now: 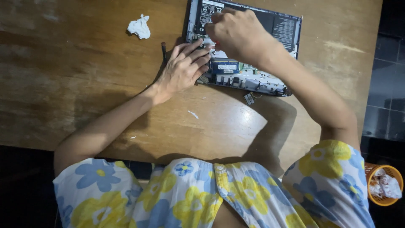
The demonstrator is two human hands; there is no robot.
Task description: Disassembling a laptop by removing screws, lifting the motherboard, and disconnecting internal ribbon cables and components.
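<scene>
Under both hands' grip — opened laptop [270, 29]

A worn wooden table [84, 84] carries an opened laptop [253, 76] with its insides bared, a crumpled white tissue [139, 27] well to its left, a dark slim tool [163, 50] nearer, and small white scraps [193, 114].

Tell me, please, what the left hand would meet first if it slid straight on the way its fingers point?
The left hand points toward the right hand over the opened laptop; it would likely meet that hand first, though relative height is unclear.
</scene>
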